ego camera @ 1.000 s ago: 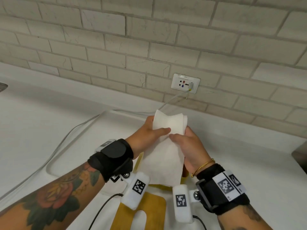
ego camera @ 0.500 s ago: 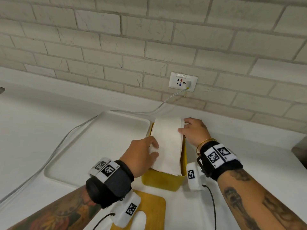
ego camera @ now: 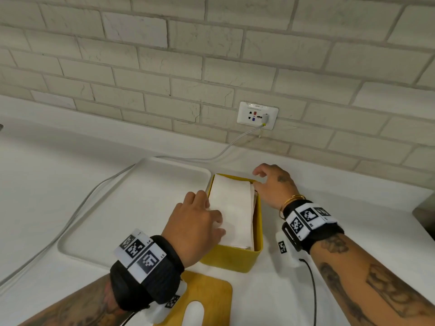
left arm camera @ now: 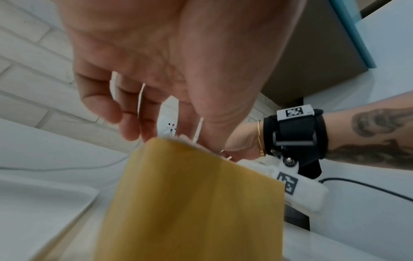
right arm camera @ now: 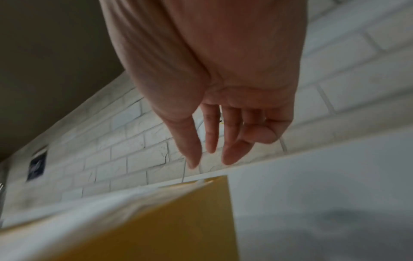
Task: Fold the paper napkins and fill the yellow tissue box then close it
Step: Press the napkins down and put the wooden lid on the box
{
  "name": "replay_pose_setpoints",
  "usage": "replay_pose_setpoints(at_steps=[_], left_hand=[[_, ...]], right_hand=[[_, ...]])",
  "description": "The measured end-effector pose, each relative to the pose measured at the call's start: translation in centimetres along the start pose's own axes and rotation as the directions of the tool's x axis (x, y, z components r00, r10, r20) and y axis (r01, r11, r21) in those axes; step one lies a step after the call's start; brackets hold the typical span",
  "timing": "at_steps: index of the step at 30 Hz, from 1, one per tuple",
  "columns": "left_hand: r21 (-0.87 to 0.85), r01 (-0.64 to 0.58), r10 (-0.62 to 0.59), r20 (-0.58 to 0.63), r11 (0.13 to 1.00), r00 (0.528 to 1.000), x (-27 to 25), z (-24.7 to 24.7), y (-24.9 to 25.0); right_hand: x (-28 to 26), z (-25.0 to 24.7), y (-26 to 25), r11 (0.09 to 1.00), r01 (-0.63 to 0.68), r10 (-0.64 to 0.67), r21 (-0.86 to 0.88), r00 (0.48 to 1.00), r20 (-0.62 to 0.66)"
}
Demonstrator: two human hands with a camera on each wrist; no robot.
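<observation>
napkins [ego camera: 233,212] in tissue box [ego camera: 235,257], tray [ego camera: 98,222] left, lid [ego camera: 207,300] in front, outlet [ego camera: 257,115] seemingly behind

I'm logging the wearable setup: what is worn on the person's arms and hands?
Both tattooed forearms carry black wrist straps with white square-code tags and white camera pods underneath, trailing black cables. A thin gold bangle circles the right wrist. Both hands are bare.

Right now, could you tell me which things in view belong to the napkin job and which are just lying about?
Belongs to the job:
- yellow tissue box, open
- folded napkins inside it
- yellow lid, on the counter in front
- left hand on the napkins, right hand at the far rim

Just lying about:
- white tray
- wall socket
- cable
</observation>
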State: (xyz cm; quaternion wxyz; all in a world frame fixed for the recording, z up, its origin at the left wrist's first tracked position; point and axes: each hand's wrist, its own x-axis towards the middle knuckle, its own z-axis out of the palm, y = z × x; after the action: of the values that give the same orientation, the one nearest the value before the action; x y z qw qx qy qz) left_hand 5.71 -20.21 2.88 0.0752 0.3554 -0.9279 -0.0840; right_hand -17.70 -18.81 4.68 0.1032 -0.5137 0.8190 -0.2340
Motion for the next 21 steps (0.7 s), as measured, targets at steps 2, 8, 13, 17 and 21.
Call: replay_pose_setpoints(at_steps=[2, 8, 13, 17, 21], left_hand=[[-0.04, -0.093, 0.092, -0.021, 0.995, 0.996, -0.6, -0.2, 0.3], [0.133, -0.286, 0.267, 0.145, 0.949, 0.953, -1.0, 1.6, 1.6], [0.161, -0.279, 0.253, 0.165, 0.947, 0.953, -0.3, 2.3, 0.5], [0.178, -0.266, 0.24, 0.154, 0.947, 0.958, 1.3, 1.3, -1.6], [-0.07, -0.192, 0.201, 0.156, 0.979, 0.967, 2.6, -0.2, -3.7]], right_hand=[[-0.2, -0.1, 0.0, 0.986, 0.167, -0.165, -0.015, 0.98, 0.112], [-0.7, 1.0, 0.6, 0.971, 0.206, -0.131, -0.124, 0.886, 0.446], [-1.4, 0.2, 1.8, 0.979, 0.152, -0.084, -0.134, 0.907, 0.412], [-3.6, -1.2, 3.2, 0.983, 0.112, -0.044, -0.147, 0.914, 0.403], [-8.1, -1.4, 5.4, 0.973, 0.197, -0.155, -0.119, 0.944, 0.292]])
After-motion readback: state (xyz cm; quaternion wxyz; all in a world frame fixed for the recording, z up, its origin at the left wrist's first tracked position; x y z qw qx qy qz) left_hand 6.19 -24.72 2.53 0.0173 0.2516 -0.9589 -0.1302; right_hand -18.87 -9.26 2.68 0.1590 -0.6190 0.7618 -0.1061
